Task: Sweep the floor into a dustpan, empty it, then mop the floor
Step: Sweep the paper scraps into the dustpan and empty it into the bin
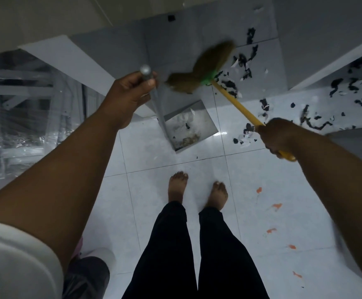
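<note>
Dustpan (189, 126) first, going from the left: its grey tray sits on the white tiled floor (175, 212) just ahead of the bare feet, mouth turned to the right and far, with a little pale dirt already inside; its upright metal handle (148, 80) rises to the left hand (126, 93), which is clenched around the top; further left, plastic-wrapped shelving (24, 108) leans out of the way. Right of the tray, the broom (203, 67) runs on a long diagonal, bristle head far and nearly above the pan, blurred, so probably mid-stroke, yellow stick slanting near and right into the right hand (281, 137), which is closed tight around it. The black scraps (242, 67) lie beyond and to the right of the pan's mouth, a second patch (346, 85) further right; so the stroke that matters is a pull from far right toward near left, along the stick's own line, into the open mouth. Orange spots (272, 229) dot the near right tiles; those look like work for the mop.
</note>
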The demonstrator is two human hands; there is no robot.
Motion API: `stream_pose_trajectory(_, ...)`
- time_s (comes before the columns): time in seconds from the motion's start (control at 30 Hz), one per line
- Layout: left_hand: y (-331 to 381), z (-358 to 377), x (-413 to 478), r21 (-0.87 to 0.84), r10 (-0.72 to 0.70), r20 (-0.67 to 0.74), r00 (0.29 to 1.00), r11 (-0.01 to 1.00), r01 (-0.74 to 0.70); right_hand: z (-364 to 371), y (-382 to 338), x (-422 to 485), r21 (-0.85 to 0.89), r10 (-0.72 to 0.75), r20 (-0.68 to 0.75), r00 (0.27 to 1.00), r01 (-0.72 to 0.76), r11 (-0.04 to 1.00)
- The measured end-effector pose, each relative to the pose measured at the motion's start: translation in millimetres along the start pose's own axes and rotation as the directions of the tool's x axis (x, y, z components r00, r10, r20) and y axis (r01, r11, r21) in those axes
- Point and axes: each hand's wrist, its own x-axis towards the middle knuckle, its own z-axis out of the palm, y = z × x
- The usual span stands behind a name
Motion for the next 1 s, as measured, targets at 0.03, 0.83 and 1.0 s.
stream_pose_trajectory(0.03,1,0,1,0.0,-0.003,0.0,1.0,1.0,0.003,-4,10,-4,0.061,0.046,0.036,0.998,-0.048,0.997)
stream_pose_trajectory(0.83,13,-2,12,0.066,-0.008,0.005,1.0,0.998,0.007,15,-72,-21,0.859,-0.357,0.425,0.832,-0.245,0.451)
stream_pose_trajectory(1.0,11,-4,16,0.083,0.012,0.021,1.0,0.996,-0.014,34,-90,4,0.89,-0.507,0.424,0.75,-0.449,0.08)
